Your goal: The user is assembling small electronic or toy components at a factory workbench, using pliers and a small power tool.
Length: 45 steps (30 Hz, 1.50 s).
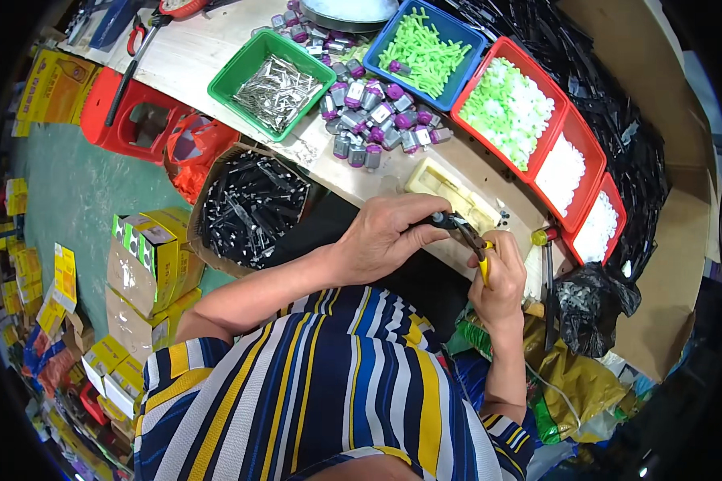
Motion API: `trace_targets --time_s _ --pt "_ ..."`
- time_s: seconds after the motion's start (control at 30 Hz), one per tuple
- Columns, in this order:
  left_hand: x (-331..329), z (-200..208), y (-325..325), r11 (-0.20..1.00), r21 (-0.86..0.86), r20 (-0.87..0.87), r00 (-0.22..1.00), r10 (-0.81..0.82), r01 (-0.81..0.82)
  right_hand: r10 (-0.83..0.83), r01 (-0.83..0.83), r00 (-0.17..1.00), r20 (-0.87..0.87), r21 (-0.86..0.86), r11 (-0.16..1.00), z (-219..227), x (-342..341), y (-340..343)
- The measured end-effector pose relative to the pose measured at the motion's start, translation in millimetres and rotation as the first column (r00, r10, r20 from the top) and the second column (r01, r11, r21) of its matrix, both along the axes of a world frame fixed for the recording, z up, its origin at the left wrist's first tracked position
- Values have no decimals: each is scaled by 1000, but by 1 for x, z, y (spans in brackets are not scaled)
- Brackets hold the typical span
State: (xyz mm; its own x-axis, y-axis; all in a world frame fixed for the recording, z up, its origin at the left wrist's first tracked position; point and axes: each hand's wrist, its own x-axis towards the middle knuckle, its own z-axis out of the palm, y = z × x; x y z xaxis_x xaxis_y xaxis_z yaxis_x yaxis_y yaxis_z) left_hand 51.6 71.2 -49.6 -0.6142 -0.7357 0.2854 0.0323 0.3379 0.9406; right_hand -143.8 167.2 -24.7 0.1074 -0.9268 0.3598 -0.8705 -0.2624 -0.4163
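My left hand [391, 235] pinches a small dark part [440, 219] between thumb and fingers. My right hand [501, 276] is wrapped round a pair of pliers with yellow handles [484, 263]. The jaws of the pliers reach to the dark part and meet it near my left fingertips; whether they grip it I cannot tell. Just beyond both hands lies a pale yellow tray-like block [433, 180] with hollows in it. Several tiny black pieces [503, 215] lie beside that block. A screwdriver with a red and yellow handle [544, 236] rests right of my right hand.
On the bench stand a green bin [225, 96] of metal pieces, a blue bin [477, 40] of green sticks and red bins [565, 96] of white and green bits. Grey-purple parts [377, 120] lie heaped between. A carton of black parts [253, 208] stands left, below the bench.
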Motion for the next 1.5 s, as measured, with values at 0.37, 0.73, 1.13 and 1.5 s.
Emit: trace_targets --time_s 0.37,0.73,1.13,1.5 --pt "7 -1 -18 322 682 -515 744 -425 656 143 -139 989 -45 84 987 18 -14 11" --pt "4 0 -13 667 629 -241 916 -322 400 -3 11 995 -99 78 997 26 -7 7" --pt "-7 1 -10 974 124 -100 979 -175 187 -31 52 977 -213 96 994 28 -3 8" --pt "-5 2 -8 955 224 -101 980 -174 193 -54 66 978 -202 56 996 18 1 6"
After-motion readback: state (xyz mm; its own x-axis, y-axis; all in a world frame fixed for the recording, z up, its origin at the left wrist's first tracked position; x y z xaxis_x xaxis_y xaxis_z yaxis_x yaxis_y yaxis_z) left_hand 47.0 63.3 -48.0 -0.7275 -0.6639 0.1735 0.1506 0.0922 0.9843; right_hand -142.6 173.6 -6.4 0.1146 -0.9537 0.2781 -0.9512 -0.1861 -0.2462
